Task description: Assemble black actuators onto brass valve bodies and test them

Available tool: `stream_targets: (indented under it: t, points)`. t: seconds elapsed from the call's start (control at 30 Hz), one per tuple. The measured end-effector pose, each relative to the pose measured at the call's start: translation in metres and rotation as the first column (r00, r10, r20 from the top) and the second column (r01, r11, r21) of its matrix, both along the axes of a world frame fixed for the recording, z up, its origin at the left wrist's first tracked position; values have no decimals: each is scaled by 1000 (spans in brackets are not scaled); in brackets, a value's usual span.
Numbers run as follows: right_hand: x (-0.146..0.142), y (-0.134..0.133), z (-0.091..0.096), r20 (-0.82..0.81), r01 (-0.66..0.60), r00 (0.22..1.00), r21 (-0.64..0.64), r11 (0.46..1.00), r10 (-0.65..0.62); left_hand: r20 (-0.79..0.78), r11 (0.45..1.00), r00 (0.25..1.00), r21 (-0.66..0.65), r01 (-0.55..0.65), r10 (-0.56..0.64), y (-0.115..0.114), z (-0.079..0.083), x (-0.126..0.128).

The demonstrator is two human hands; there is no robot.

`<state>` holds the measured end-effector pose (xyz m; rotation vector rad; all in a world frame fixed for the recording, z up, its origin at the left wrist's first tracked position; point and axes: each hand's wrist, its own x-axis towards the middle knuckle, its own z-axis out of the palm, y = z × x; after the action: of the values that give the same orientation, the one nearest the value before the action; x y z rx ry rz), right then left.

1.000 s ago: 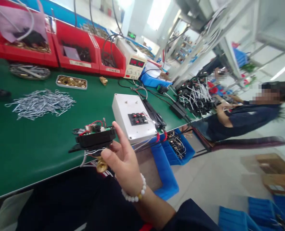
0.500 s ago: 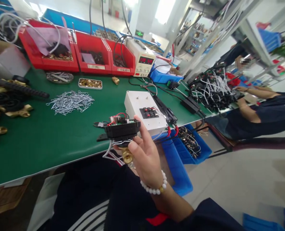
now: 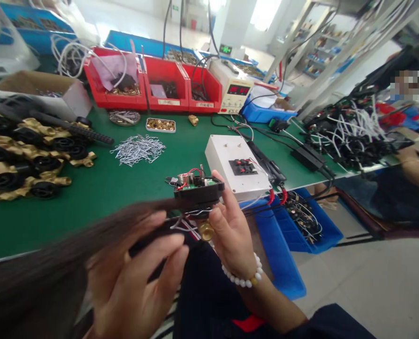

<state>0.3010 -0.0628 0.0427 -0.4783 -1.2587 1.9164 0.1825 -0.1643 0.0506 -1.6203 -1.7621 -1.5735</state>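
My right hand (image 3: pixel 232 230) is closed around a brass valve with a black housing (image 3: pixel 199 192). The housing is open at the top, showing a circuit board, red wires and small parts. Its brass fitting (image 3: pixel 206 231) points toward me below the thumb, and grey cable hangs beside it. My left hand (image 3: pixel 138 273) is raised at the lower left with its fingers stretched out and slightly apart, touching or just behind a long dark strand that looks like hair (image 3: pixel 99 230). This blurred strand crosses in front of the hand and reaches over the housing's left side.
On the green bench lie a pile of metal clips (image 3: pixel 138 149), a tray of brass parts (image 3: pixel 160 125) and several brass valve bodies (image 3: pixel 28 160). A white switch box (image 3: pixel 230 165) stands behind my right hand. Red bins (image 3: pixel 167 103) and a power supply (image 3: pixel 232 89) line the back. A co-worker's arm (image 3: pixel 417 165) is at right.
My left hand has come into view from the lower left, along with the dark strand. The view has swung left, while my right hand keeps hold of the valve.
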Motion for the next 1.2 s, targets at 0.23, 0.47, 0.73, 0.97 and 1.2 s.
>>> stream_targets:
  t: [0.23, 0.47, 0.73, 0.97, 1.2]
  points:
    - [-5, -7, 1, 72, 0, 997, 17, 1000, -1, 63, 990, 988, 11, 140, -140, 24, -9, -5]
    - [-9, -8, 1, 38, 23, 999, 35, 999, -24, 185, 989, 973, 90, 121, -136, 24, -15, 3]
    - [-20, 9, -20, 139, 29, 990, -11, 1000, -28, 134, 995, 989, 79, 54, -64, 41, -32, -6]
    - [-22, 5, -18, 87, 41, 995, 61, 997, -46, 134, 987, 987, 151, 63, -83, 38, -28, -5]
    - [-30, -2, -11, 87, 53, 994, 104, 993, -63, 179, 981, 982, 193, 20, -56, 32, -22, -4]
